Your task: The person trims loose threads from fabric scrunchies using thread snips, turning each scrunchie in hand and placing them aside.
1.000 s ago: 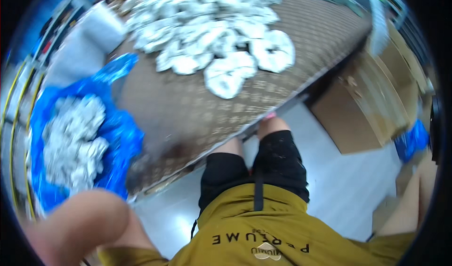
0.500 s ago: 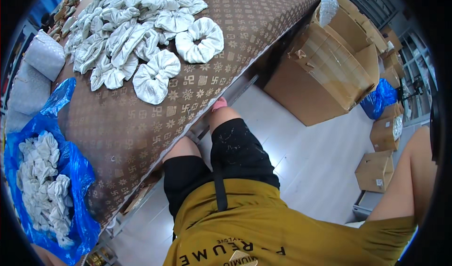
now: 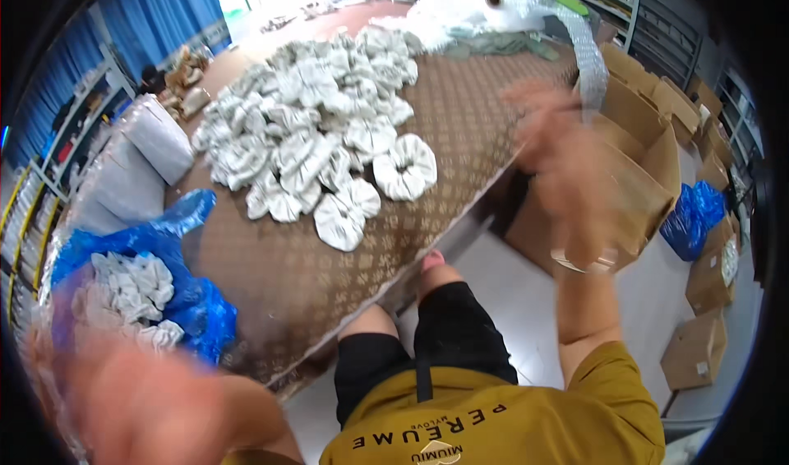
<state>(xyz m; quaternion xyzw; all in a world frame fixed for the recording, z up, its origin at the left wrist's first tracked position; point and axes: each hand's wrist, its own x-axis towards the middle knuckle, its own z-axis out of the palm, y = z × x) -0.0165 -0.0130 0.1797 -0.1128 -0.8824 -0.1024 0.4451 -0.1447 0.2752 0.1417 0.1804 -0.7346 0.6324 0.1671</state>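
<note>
My left hand [image 3: 148,395] is raised at the lower left, in front of the blue plastic bag [image 3: 205,300]; motion smears its fingers. Inside that bag lie several white scrunchies [image 3: 136,284]. At the right my right hand [image 3: 552,140] reaches out above the table's edge, level with the open cardboard box, and is blurred as well. A pale bangle [image 3: 585,259] circles its wrist. A big heap of white scrunchies [image 3: 304,128] covers the middle of the table. At its near side a round scrunchie [image 3: 405,167] lies flat beside a twisted one [image 3: 345,214].
The table [image 3: 271,272] wears a brown patterned cover. Bubble-wrapped bundles [image 3: 123,181] stand along its left side. Bubble wrap [image 3: 588,62] hangs at the far right corner. Beyond the table's right edge stand a large cardboard box [image 3: 641,165], a blue bag [image 3: 692,218] and smaller boxes [image 3: 694,350].
The view has tilted up, showing more of the table's far end. Both my hands have come into sight, the right one swinging out over the table's right edge.
</note>
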